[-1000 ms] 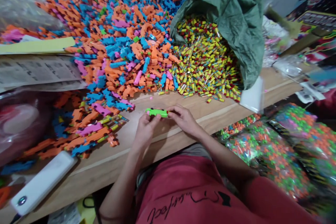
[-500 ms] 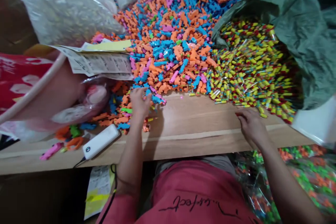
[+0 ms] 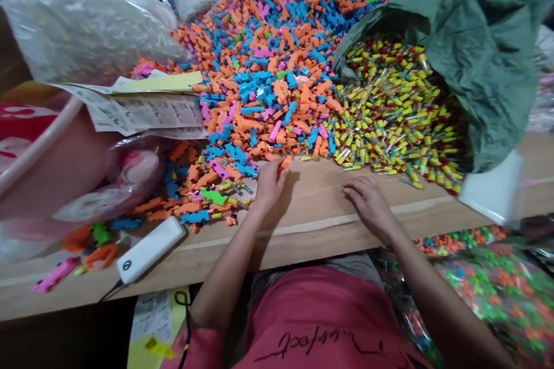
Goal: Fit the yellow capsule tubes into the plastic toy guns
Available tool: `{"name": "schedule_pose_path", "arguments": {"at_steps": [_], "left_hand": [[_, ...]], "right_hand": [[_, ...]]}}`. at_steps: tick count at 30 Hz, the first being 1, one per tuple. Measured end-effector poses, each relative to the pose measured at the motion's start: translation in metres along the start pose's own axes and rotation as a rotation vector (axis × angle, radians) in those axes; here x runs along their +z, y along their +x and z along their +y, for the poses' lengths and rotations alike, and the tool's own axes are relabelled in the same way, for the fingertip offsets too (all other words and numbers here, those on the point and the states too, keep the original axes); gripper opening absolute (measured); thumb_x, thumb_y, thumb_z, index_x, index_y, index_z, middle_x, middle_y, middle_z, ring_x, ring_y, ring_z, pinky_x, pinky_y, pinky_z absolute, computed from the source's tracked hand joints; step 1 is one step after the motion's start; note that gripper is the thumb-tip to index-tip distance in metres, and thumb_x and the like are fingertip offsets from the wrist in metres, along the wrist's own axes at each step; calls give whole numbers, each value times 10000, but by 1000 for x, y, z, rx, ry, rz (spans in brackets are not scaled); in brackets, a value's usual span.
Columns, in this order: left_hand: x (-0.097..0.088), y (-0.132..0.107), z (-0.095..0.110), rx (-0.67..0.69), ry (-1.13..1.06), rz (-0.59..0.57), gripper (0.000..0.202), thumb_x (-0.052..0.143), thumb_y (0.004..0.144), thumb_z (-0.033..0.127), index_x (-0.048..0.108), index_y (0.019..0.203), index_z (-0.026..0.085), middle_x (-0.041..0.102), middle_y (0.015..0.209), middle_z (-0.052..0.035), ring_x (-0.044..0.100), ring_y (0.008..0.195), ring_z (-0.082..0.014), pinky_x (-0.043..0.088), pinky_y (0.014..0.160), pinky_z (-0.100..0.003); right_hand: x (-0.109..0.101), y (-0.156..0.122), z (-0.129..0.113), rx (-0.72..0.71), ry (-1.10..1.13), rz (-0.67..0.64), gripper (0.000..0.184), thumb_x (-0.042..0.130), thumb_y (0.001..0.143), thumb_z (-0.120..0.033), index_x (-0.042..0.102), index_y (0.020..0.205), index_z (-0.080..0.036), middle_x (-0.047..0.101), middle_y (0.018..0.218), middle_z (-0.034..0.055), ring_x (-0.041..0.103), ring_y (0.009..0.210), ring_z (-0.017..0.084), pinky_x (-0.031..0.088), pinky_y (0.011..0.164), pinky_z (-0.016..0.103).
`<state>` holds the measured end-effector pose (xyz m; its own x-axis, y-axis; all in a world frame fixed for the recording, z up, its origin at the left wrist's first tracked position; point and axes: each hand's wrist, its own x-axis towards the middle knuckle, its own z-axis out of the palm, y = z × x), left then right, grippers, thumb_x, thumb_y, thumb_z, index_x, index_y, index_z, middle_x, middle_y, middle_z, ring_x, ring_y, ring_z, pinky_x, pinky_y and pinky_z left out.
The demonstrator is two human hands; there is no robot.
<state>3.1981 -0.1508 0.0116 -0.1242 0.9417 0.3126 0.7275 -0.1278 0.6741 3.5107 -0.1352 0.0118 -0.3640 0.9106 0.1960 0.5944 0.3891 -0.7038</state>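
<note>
Slanting inward, hands [image 3: 268,186] [image 3: 370,200] sit apart, left holding an orange toy [image 3: 286,162].

- Orange piece [image 3: 287,162], one o'clock from the left hand [image 3: 270,183]: partly hidden by it.
- Pink tub [image 3: 80,153], nine o'clock: cut off at left edge.
- Bagged pieces [image 3: 497,285], four o'clock: blurred.

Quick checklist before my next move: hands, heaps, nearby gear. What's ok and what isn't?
1. Left hand has a piece: ok, an orange piece at its fingertips.
2. Right hand free: cannot tell, it is curled and could hide something small.
3. Yellow pieces near the right hand: ok, heaped just beyond it.
4. Colours kept separate: not ok, the multicoloured heap meets the yellow pieces.
5. White device away from the left hand: ok, lying apart on the table.
</note>
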Motion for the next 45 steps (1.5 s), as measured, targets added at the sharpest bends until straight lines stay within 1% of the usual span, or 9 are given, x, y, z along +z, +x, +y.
{"name": "schedule_pose_path", "arguments": {"at_steps": [4, 8, 11, 15, 20, 24, 34, 40, 45], "left_hand": [[7, -20, 40, 119, -210, -122, 319, 459, 1073, 294, 624, 1328, 197, 679, 1220, -112, 631, 1115, -231, 503, 978, -375], [12, -30, 59, 192, -271, -174, 323, 449, 1069, 258, 631, 1328, 197, 664, 1122, -100, 626, 1043, -214, 518, 920, -349], [12, -32, 60, 226, -245, -180, 347, 434, 1053, 205, 630, 1339, 204, 656, 1127, -101, 615, 1059, -219, 517, 920, -353], [10, -33, 57, 294, -174, -169, 380, 438, 1024, 149, 644, 1338, 205, 655, 1141, -105, 593, 1090, -231, 499, 940, -365], [8, -33, 56, 354, -110, -136, 413, 443, 993, 92, 659, 1330, 190, 657, 1144, -106, 570, 1060, -231, 483, 921, -354], [4, -32, 54, 398, -94, -182, 455, 446, 946, 48, 666, 1322, 179, 657, 1136, -104, 557, 1036, -237, 477, 905, -359], [-4, -28, 56, 453, 1, -275, 500, 418, 921, 29, 667, 1326, 183, 646, 1103, -111, 522, 1001, -251, 476, 868, -384], [-2, -30, 59, 498, 8, -241, 472, 411, 951, 42, 674, 1319, 177, 648, 1063, -111, 511, 966, -253, 474, 837, -367], [4, -34, 63, 455, 33, -256, 482, 457, 935, 56, 658, 1349, 201, 649, 1011, -98, 523, 941, -253, 479, 818, -367]], "right_hand": [[14, 12, -37, 100, 379, 13, 262, 571, 1021, -418, 716, 1134, -231, 697, 1085, 72, 663, 887, 218, 530, 790, 353], [19, 17, -57, 106, 496, -42, 301, 623, 982, -375, 710, 1229, -227, 722, 1167, 76, 680, 980, 214, 537, 864, 341], [18, 17, -63, 101, 547, -44, 300, 678, 936, -339, 731, 1204, -216, 736, 1179, 76, 676, 1057, 226, 522, 945, 354], [16, 14, -65, 107, 567, -42, 292, 690, 926, -318, 751, 1194, -222, 745, 1167, 70, 678, 1083, 231, 511, 969, 360], [12, 13, -68, 77, 513, -67, 299, 696, 919, -291, 768, 1201, -224, 741, 1150, 70, 672, 1073, 234, 515, 943, 355], [10, 12, -69, 72, 478, -88, 278, 687, 919, -280, 778, 1172, -210, 731, 1072, 62, 669, 1000, 223, 511, 908, 345], [10, 11, -67, 61, 442, -119, 233, 648, 940, -240, 784, 1127, -207, 703, 992, 47, 651, 937, 200, 490, 873, 321], [8, 14, -65, 18, 307, -142, 235, 643, 882, -113, 778, 1047, -213, 679, 961, 42, 636, 923, 206, 471, 844, 317], [15, 15, -66, 5, 247, -137, 278, 584, 891, -70, 762, 1041, -224, 651, 960, 35, 610, 899, 194, 460, 821, 305]]}}
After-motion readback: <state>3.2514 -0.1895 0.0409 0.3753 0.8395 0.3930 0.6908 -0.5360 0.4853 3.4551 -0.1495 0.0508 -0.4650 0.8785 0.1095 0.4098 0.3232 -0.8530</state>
